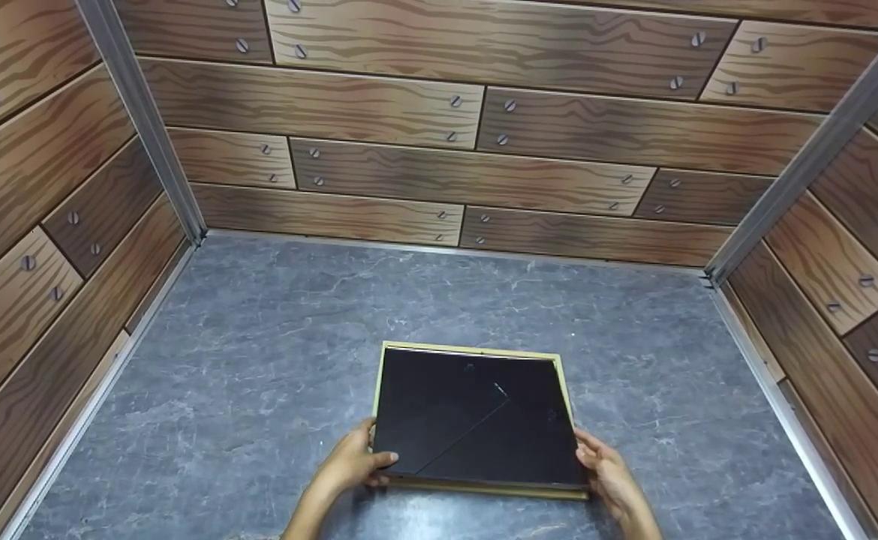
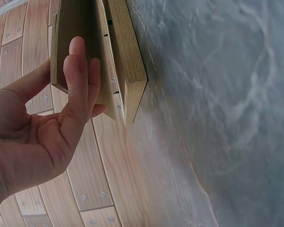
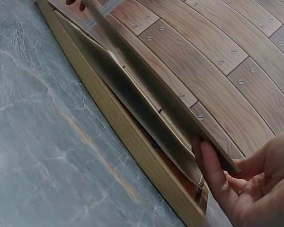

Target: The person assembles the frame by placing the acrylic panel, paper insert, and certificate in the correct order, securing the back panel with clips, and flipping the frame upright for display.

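A picture frame with a light wood-toned rim [image 1: 484, 491] lies face down on the floor panel. Its black backing board [image 1: 476, 427] is tilted up along the near side. My left hand [image 1: 349, 461] pinches the board's near left corner, thumb on top. The left wrist view has the fingers of that hand [image 2: 52, 130] between the board [image 2: 54, 52] and the frame [image 2: 125, 42]. At the near right corner my right hand [image 1: 611, 476] pinches the same board [image 3: 180, 109]. Inside the frame [image 3: 118, 125], a thin sheet [image 3: 142, 120] also stands slightly raised.
A grey marble-patterned surface [image 1: 274, 352] spreads around the frame. Wood-print panels [image 1: 379, 165] stand behind and on both sides, joined by metal corner strips [image 1: 146, 127]. A metal edge strip [image 1: 777, 405] runs along the right side.
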A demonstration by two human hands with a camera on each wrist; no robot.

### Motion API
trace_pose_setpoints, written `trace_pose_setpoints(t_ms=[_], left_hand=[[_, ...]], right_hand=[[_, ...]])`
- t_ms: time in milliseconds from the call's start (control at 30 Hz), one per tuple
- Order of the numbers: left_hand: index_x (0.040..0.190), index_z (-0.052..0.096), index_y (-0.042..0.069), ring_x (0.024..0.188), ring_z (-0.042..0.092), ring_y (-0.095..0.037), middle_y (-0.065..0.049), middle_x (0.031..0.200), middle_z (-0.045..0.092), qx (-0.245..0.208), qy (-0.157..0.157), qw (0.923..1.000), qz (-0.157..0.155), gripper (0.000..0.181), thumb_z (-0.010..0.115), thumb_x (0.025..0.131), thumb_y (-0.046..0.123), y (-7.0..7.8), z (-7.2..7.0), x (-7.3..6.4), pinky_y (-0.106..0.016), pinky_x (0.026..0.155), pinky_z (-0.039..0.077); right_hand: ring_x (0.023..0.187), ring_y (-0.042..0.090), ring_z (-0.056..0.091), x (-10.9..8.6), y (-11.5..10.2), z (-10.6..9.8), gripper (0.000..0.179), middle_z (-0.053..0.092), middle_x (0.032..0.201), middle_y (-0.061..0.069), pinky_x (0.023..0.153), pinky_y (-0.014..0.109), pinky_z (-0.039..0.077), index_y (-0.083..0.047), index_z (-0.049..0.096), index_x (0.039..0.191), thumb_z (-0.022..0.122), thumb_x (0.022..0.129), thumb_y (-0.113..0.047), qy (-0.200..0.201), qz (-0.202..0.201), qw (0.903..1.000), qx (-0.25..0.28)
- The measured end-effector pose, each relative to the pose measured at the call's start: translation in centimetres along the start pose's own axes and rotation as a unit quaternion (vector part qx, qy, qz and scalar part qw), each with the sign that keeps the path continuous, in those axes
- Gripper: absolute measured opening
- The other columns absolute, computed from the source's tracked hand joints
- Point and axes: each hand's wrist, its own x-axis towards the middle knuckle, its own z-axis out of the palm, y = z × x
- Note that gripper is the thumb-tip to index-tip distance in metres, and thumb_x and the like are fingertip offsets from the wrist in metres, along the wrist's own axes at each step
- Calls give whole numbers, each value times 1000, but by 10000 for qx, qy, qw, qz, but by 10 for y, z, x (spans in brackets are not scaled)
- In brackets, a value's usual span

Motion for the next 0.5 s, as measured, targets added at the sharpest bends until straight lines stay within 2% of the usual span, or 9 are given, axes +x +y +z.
trace_pose_setpoints(t_ms=[100,233,500], left_hand=[[135,26,-14,51,62,-19,-20,98,58,-14,-49,9999,-124,69,67,81,-1,2,1,2,-32,50,53],[134,29,-12,50,60,-16,-14,87,58,-24,-77,9998,-158,65,66,82,0,4,1,3,-33,50,53],[133,31,-11,48,59,-18,-11,77,57,206,-187,9996,71,62,65,83,2,4,0,4,-37,47,52]], right_hand=[[93,19,60,1,1,-1,55,58,116,13,79,40,49,19,13,136,42,96,-5,48,40,10000,-57],[93,20,60,3,1,-2,55,57,116,15,79,40,49,19,13,136,41,96,-5,149,86,9998,-135],[90,19,61,5,2,-3,53,60,109,10,78,37,49,18,13,137,40,96,-3,233,48,9996,-124]])
